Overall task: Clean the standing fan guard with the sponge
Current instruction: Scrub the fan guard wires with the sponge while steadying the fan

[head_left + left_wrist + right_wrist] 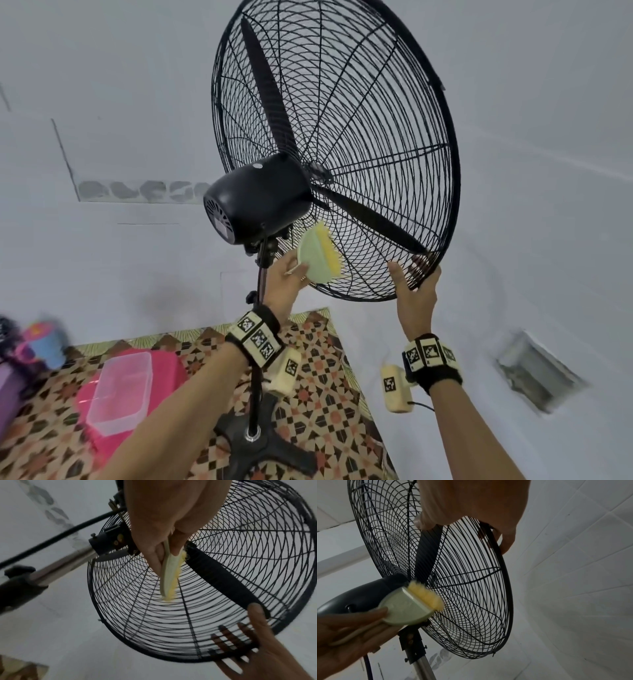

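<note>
A black standing fan with a round wire guard (359, 113) rises on a pole in front of me. My left hand (284, 279) grips a pale green scrubber with a yellow sponge edge (320, 257). The yellow edge lies against the rear guard wires just below the black motor housing (257, 202). In the left wrist view the scrubber (169, 576) sits edge-on between my fingers. The right wrist view shows the scrubber (412, 604) beside the motor. My right hand (416, 286) grips the guard's lower rim, thumb behind and fingers (228, 638) showing through the wires.
The fan pole (255, 387) stands on a black cross base (260, 442) over a patterned mat (318, 377). A clear plastic box (120, 390) lies on a pink container at lower left. White tiled walls surround the fan; a floor drain (537, 370) is at right.
</note>
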